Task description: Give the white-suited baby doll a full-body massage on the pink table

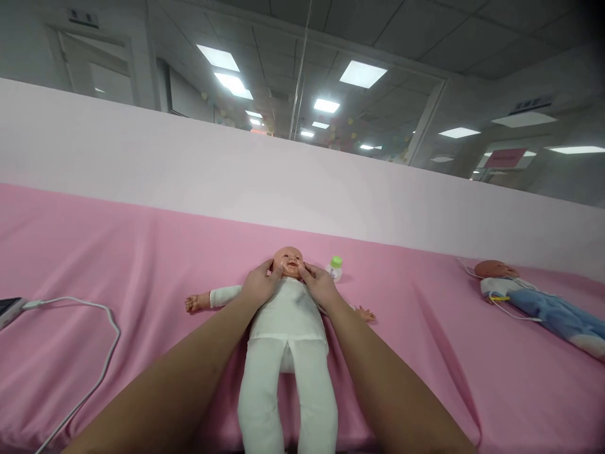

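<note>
A baby doll (289,312) with a white cloth body lies on its back on the pink sheet, its head towards the wall and its arms spread. My left hand (261,284) cups one side of the doll's head, its thumb on the cheek by the mouth. On the other side my right hand (320,284) does the same, thumb pressed to the other cheek. The fingers of both hands reach beside and behind the head, partly hidden. Just right of my right hand stands a small white bottle (334,271) with a green cap.
Pink sheeting (406,353) covers the table. At the right lies a second doll (534,302) in blue and white clothes, with a thin tube. A white cable (111,334) runs from a dark device (10,310) at the left. A low white wall (227,170) with glass above closes the back.
</note>
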